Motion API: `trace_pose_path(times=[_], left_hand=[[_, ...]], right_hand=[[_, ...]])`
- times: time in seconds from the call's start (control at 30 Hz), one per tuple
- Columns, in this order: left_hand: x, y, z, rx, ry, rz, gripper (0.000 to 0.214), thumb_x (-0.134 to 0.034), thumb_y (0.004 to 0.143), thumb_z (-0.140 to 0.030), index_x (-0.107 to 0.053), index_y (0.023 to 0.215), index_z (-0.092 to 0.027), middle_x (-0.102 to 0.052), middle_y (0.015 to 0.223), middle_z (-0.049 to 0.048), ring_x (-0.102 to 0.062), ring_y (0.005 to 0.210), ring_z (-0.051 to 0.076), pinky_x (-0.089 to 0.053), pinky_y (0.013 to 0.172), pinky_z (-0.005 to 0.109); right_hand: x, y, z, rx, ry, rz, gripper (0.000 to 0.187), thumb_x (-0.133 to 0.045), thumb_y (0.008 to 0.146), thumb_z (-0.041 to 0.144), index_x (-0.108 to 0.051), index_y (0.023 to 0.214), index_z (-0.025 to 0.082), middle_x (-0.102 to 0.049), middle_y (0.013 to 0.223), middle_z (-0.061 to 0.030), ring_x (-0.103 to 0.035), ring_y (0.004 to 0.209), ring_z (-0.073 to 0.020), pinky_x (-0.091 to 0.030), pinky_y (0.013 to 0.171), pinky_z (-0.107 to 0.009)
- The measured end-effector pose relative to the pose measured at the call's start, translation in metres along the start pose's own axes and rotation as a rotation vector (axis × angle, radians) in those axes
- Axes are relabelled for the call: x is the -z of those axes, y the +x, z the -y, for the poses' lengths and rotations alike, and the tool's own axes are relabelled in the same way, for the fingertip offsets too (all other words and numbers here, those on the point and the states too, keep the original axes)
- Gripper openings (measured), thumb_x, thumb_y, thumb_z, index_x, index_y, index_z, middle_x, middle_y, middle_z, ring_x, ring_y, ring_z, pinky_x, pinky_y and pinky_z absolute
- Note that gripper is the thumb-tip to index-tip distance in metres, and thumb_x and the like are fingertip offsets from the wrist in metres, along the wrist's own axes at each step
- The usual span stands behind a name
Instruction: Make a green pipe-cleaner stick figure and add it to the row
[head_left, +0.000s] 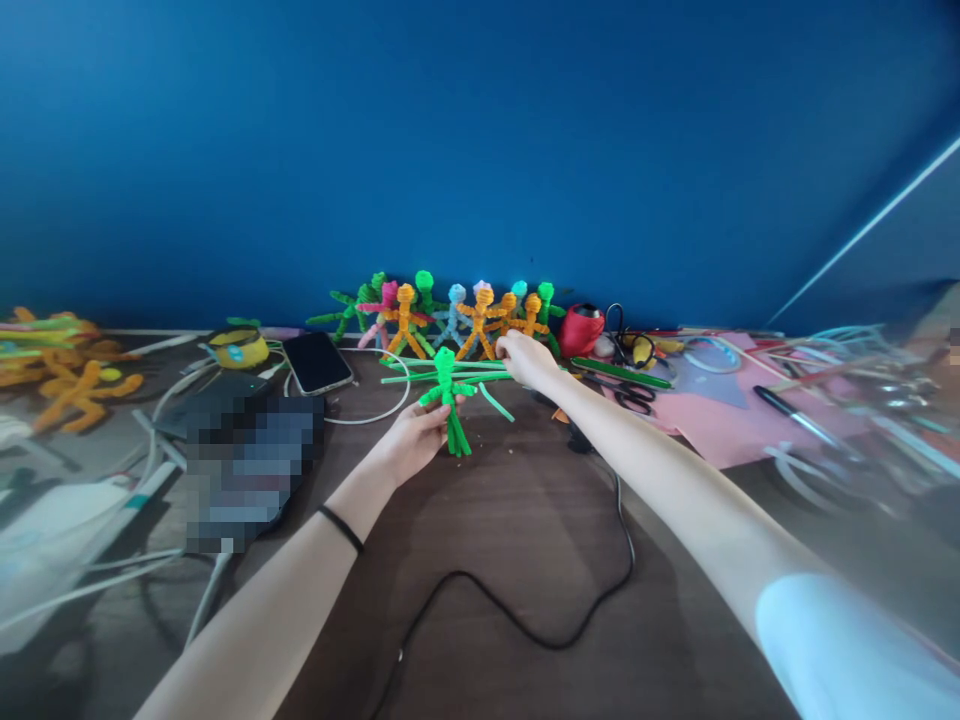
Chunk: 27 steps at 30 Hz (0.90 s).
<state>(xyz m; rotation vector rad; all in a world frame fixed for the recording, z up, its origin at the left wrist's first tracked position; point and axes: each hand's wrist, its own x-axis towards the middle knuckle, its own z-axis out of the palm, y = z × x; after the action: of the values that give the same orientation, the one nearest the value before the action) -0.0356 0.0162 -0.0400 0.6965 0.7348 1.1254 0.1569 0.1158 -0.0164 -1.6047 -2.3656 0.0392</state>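
A bright green pipe-cleaner figure [445,378] stands upright in my left hand [420,438], whose fingers are closed around its body. Behind it several pipe-cleaner figures in green, pink, orange and blue lean in a row against the blue wall; one orange figure [405,318] is near the row's left. My right hand [529,362] reaches to the right end of that row, fingers pinched together beside the orange figures. What it grips, if anything, is hidden. Loose green pipe cleaners [484,374] lie between the hands, with a short light green piece [496,403] nearer me.
On the left lie a phone [318,362], a yellow tape roll [240,348], cables and more orange figures [82,385]. To the right are a red object [582,330], black scissors [634,395], pink paper [720,425] and a marker [795,415]. A black cable [517,630] crosses the table.
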Motion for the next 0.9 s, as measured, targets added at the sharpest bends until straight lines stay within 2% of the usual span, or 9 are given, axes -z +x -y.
trace_pose_path(times=[0.17,0.23,0.33,0.57,0.7,0.83,0.9], left_hand=[[0.001,-0.002,0.0,-0.007,-0.002,0.045,0.012,-0.06,0.073,-0.006,-0.067,0.08,-0.012,-0.067,0.077,0.0049,-0.059,0.067,0.009,-0.046,0.061,0.016],[0.001,-0.004,0.0,-0.01,-0.006,0.068,0.012,-0.058,0.074,-0.006,-0.067,0.082,-0.012,-0.068,0.078,0.0053,-0.06,0.069,0.009,-0.046,0.063,0.017],[0.0,-0.007,-0.001,-0.022,0.0,0.087,0.014,-0.056,0.077,-0.007,-0.066,0.084,-0.012,-0.068,0.08,0.006,-0.061,0.072,0.011,-0.047,0.067,0.02],[0.0,-0.01,-0.001,-0.045,0.004,0.035,0.013,-0.055,0.078,-0.009,-0.066,0.081,-0.014,-0.069,0.079,0.0064,-0.063,0.079,0.014,-0.047,0.071,0.024],[0.003,-0.011,-0.002,-0.034,-0.015,0.046,0.01,-0.058,0.076,-0.011,-0.067,0.077,-0.015,-0.069,0.077,0.0055,-0.063,0.082,0.015,-0.047,0.074,0.025],[0.003,-0.015,-0.003,-0.029,-0.05,0.1,0.009,-0.059,0.075,-0.012,-0.067,0.079,-0.015,-0.069,0.077,0.0041,-0.064,0.08,0.015,-0.048,0.075,0.027],[0.003,-0.016,-0.004,-0.024,-0.056,0.103,0.009,-0.06,0.075,-0.012,-0.066,0.08,-0.015,-0.068,0.073,0.0034,-0.064,0.077,0.015,-0.049,0.073,0.027]], right_hand=[[-0.004,0.005,0.016,0.083,0.01,0.036,0.015,-0.05,0.081,0.023,-0.062,0.088,0.017,-0.061,0.095,-0.0072,-0.055,0.087,-0.0164,-0.039,0.07,-0.024],[-0.005,0.006,0.021,0.08,0.005,0.047,0.013,-0.052,0.08,0.023,-0.062,0.086,0.017,-0.062,0.095,-0.0074,-0.055,0.087,-0.0176,-0.039,0.069,-0.025],[-0.004,0.006,0.027,0.041,0.0,0.028,0.016,-0.047,0.083,0.02,-0.063,0.086,0.017,-0.064,0.093,-0.0086,-0.058,0.083,-0.0188,-0.038,0.067,-0.026],[0.022,-0.002,0.029,-0.012,0.034,-0.084,0.021,-0.043,0.085,0.022,-0.063,0.091,0.019,-0.067,0.092,-0.0073,-0.059,0.083,-0.0193,-0.038,0.065,-0.025],[0.043,-0.018,0.029,-0.015,0.078,-0.134,0.024,-0.041,0.086,0.026,-0.061,0.097,0.019,-0.068,0.086,-0.0048,-0.059,0.074,-0.0158,-0.038,0.064,-0.024],[0.059,-0.053,0.03,-0.009,0.199,-0.232,0.023,-0.044,0.084,0.028,-0.062,0.094,0.018,-0.066,0.075,-0.0028,-0.057,0.065,-0.0141,-0.037,0.06,-0.023],[0.062,-0.076,0.03,-0.016,0.218,-0.16,0.022,-0.044,0.084,0.028,-0.062,0.092,0.017,-0.065,0.069,-0.0021,-0.055,0.058,-0.013,-0.037,0.058,-0.023]])
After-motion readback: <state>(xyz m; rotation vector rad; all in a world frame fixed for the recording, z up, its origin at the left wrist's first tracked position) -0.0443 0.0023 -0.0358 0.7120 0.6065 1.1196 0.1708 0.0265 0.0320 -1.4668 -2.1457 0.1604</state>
